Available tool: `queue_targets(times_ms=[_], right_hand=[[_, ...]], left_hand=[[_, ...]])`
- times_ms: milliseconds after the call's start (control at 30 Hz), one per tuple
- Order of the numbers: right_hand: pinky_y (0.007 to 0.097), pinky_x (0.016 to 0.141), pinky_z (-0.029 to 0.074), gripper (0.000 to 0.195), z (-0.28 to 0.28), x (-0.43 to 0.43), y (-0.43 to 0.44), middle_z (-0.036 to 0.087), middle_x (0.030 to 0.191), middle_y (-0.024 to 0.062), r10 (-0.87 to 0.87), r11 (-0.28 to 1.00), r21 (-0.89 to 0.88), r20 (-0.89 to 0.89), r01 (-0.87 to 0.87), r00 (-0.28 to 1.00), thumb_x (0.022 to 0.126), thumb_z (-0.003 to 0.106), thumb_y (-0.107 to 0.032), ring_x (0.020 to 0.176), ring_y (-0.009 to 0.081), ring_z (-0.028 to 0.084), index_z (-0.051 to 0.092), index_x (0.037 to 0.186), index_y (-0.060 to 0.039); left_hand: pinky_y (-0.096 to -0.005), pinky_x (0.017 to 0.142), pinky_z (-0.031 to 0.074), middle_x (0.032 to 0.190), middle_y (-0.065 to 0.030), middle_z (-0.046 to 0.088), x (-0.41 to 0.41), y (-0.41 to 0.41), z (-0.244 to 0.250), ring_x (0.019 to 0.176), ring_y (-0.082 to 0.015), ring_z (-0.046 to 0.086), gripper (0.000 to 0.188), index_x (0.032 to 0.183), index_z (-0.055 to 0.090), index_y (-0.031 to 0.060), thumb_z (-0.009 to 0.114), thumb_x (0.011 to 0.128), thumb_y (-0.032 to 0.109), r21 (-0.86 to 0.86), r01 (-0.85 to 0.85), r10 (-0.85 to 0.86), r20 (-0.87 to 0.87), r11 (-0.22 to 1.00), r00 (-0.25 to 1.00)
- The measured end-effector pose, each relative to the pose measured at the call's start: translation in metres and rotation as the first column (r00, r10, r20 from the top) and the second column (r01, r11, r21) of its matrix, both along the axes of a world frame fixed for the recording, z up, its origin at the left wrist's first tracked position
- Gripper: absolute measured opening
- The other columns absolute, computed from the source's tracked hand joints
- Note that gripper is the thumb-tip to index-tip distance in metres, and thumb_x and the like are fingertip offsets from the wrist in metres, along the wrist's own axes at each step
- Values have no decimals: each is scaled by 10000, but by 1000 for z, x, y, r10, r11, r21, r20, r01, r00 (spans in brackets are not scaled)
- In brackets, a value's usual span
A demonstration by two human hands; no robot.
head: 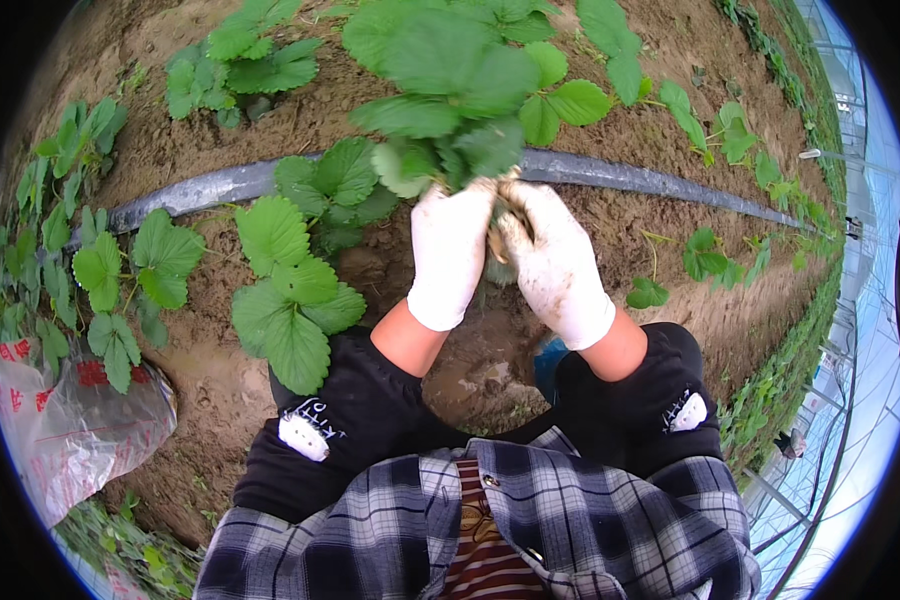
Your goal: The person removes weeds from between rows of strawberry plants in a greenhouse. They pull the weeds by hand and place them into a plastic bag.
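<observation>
In white gloves, my two hands meet at the base of a leafy strawberry plant (450, 82), whose upper leaves are blurred. My left hand (452, 251) is closed around its stems, the back of the glove turned up. Against it, my right hand (559, 262), soiled with mud, grips the same base with curled fingers. A brown, dry-looking piece (498, 246) shows between the hands, partly hidden by the fingers. Below them lies wet, muddy soil (472, 367).
A grey drip hose (210, 186) runs across the bed behind my hands. Strawberry leaves (289, 300) spread at left, near my sleeve. A clear plastic bag with red print (82, 427) lies at lower left. Something blue (550, 367) shows beside my right forearm. Greenhouse framing (859, 300) stands at far right.
</observation>
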State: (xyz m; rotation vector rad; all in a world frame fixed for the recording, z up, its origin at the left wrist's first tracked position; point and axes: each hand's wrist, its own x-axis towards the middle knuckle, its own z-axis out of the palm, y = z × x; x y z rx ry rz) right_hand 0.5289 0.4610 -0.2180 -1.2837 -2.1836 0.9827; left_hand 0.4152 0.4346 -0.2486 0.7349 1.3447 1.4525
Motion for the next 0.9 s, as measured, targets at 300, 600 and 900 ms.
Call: queue_targets(times_ms=[300,600,900], right_hand=[[383,695,427,207,-5,-53,21,574,939,129,195,859,424,251,-288,948,714,568,-99,820,300,532,604,918,-93],[382,851,429,323,-1,-115,31,547,1070,152,515,819,273,34,-504,856,739,583,-133,985,308,523,563,1049,-41],[317,852,444,213,-30,-71,143,602,1052,115,311,896,82,584,-436,750,872,501,-178,998,261,561,605,1008,-52]], left_hand=[[-261,775,452,968,-73,602,-30,1,-8,862,-137,564,244,1035,552,-6,440,913,173,-106,-324,305,687,940,659],[-273,616,465,732,1,555,-86,13,-27,668,-129,560,128,871,537,107,473,919,207,-175,-583,439,828,793,349],[-334,499,448,663,-44,522,-125,18,-20,546,-177,521,245,887,519,120,621,796,323,-475,-570,704,648,671,289]])
